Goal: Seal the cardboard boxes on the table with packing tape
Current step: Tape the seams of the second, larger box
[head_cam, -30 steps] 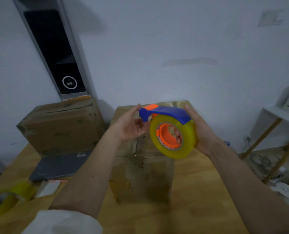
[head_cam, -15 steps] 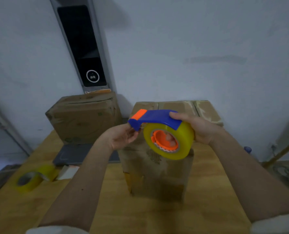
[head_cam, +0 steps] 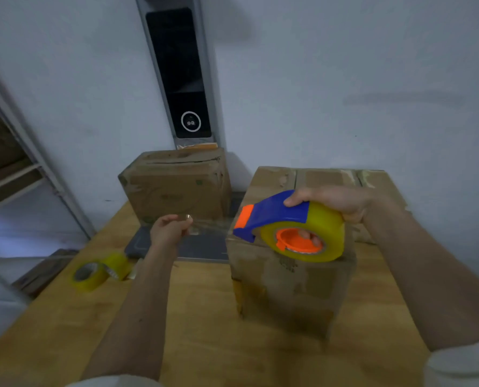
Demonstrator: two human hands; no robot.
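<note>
Plywood table [head_cam: 204,331] carried everything, its top running back to a pale wall. Nearest the person stood a tall cardboard box [head_cam: 288,289], and a second cardboard box [head_cam: 176,185] sat further back against the wall, well apart from the first. Over the near box's top the right hand [head_cam: 333,201] gripped a tape dispenser [head_cam: 288,224], blue and orange around a yellow roll, fingers curled through the core. To its left, the left hand [head_cam: 169,229] pinched the free end of a clear tape strip [head_cam: 210,226] stretched from the dispenser's nose. Two spare yellow tape rolls [head_cam: 98,272] lay near the table's left edge.
</note>
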